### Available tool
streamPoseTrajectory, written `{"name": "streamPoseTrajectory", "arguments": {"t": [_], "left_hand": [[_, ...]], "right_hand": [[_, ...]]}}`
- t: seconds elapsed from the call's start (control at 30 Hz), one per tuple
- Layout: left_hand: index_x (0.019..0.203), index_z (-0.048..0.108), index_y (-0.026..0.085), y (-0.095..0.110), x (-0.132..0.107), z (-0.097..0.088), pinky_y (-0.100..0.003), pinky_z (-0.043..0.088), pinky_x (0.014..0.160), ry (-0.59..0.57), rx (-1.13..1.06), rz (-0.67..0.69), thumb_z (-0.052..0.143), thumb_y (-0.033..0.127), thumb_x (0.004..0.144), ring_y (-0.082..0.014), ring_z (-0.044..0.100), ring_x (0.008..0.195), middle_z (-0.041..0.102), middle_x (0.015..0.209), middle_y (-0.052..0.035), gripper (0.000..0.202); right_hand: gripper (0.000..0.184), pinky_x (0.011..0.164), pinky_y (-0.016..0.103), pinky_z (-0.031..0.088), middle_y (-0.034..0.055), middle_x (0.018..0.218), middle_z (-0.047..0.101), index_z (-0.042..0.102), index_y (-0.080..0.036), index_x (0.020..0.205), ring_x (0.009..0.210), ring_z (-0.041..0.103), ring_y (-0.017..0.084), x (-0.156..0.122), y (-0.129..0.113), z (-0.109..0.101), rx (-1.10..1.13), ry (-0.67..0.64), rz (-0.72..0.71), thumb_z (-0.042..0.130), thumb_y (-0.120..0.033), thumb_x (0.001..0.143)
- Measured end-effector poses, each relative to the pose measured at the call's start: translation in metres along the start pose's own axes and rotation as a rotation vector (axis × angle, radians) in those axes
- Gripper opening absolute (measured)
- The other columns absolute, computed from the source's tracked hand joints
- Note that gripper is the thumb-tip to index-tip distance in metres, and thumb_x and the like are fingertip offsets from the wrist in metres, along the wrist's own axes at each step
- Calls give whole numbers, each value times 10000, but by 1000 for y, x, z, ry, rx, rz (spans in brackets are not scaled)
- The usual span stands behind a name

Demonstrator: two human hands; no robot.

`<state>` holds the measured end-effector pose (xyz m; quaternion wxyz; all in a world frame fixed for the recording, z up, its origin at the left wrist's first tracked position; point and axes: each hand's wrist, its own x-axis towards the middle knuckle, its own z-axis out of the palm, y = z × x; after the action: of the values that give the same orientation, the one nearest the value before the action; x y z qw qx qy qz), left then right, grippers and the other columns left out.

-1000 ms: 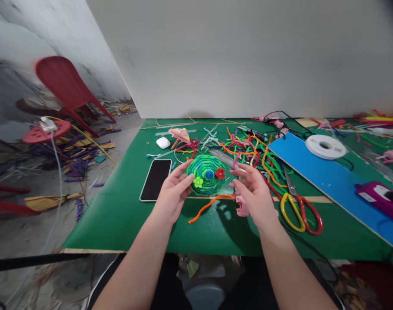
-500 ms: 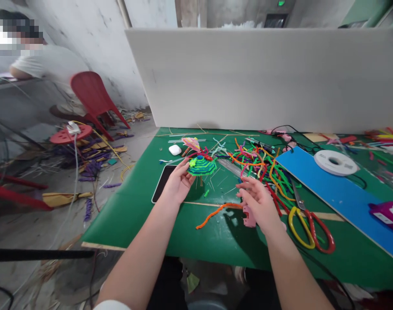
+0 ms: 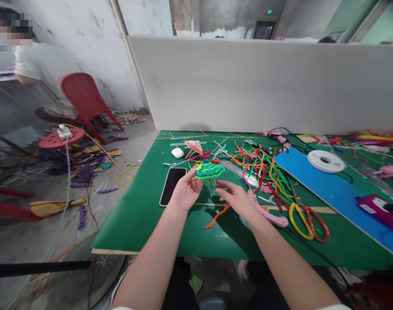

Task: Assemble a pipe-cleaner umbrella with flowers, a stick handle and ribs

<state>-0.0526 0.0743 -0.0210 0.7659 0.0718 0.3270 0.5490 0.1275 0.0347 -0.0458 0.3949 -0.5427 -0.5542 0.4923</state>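
Note:
My left hand (image 3: 189, 191) pinches the edge of a small pipe-cleaner umbrella (image 3: 210, 169), striped green and blue, holding it above the table. A thin stick (image 3: 211, 186) points down from beneath its canopy. My right hand (image 3: 235, 198) is just right of the stick, its fingers apart and slightly bent, with nothing visible in them. Under and beside the right wrist lies a pink glue gun (image 3: 270, 216). An orange pipe cleaner (image 3: 216, 218) rests on the table below the hands. Behind the umbrella lies a smaller pink and yellow striped piece (image 3: 194, 147).
A phone (image 3: 173, 186) and a white case (image 3: 177, 153) lie left on the green table (image 3: 135, 224). Tangled pipe cleaners (image 3: 264, 161), scissors (image 3: 308, 221), a blue board (image 3: 316, 193) and a white tape spool (image 3: 325, 161) are on the right. A white panel (image 3: 264, 86) stands behind.
My right hand has moved left, closer to the umbrella's stick, uncovering more of the glue gun. My left hand still holds the umbrella. The camera view has shifted slightly.

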Motion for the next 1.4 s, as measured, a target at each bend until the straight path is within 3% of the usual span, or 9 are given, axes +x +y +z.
{"name": "streamPoseTrajectory", "arguments": {"t": [0.1,0.2,0.3,0.4,0.53,0.67,0.8,1.03,1.4], "left_hand": [[956,593,115,0,-5,1,-113,509,503,-52,15,-40,453,135,869,-62,610,486,634,602,-9,167],[996,559,124,3,-6,-2,-146,533,604,-97,46,-33,436,289,893,-96,661,638,657,715,-50,230],[1124,460,146,10,-6,-10,-228,551,621,-92,150,-4,411,384,887,-153,678,692,663,762,-88,340],[1178,408,135,20,-7,-16,-244,544,574,-83,213,5,437,295,875,-164,671,609,675,739,-113,344],[1236,392,166,35,-18,-16,-233,538,593,-107,226,79,473,197,841,-148,666,596,689,717,-85,405],[1298,366,166,50,-33,-18,-232,538,599,-170,227,215,463,167,826,-140,666,609,696,714,-71,482],[1309,375,150,60,-42,-22,-218,540,597,-193,190,262,451,156,823,-122,659,604,698,712,-60,492],[1288,420,130,66,-43,-27,-203,537,558,-179,174,247,446,158,817,-110,646,573,692,702,-49,472],[1153,508,128,78,-49,-50,-198,537,526,-159,156,272,421,147,830,-108,649,565,696,698,-49,335]], "right_hand": [[335,368,189,397,30,803,670,637,-188,1016,481,536,88,17,-7,24,20,-48,-19,592,-367,736],[258,347,185,344,5,646,636,655,-157,851,390,452,59,27,-8,37,37,-37,-40,564,-375,747],[236,339,192,316,-3,625,622,637,-153,832,373,427,56,36,-3,39,33,37,-45,585,-361,734],[224,373,210,363,-20,563,572,613,-145,840,402,454,81,54,5,35,2,146,-28,608,-348,745],[223,614,281,509,27,844,622,586,-132,953,682,591,121,87,15,22,-66,234,9,557,-323,840],[303,787,390,503,77,1127,562,529,-157,1130,943,580,186,109,20,10,-119,248,47,516,-317,873],[318,797,400,499,80,1139,558,523,-157,1142,958,577,194,119,20,9,-148,246,52,522,-319,869],[320,798,402,499,80,1143,555,520,-157,1146,960,576,195,137,25,30,-210,253,70,521,-319,869],[314,806,401,495,80,1151,552,522,-164,1146,968,573,194,138,38,45,-184,347,45,519,-316,871]]}}
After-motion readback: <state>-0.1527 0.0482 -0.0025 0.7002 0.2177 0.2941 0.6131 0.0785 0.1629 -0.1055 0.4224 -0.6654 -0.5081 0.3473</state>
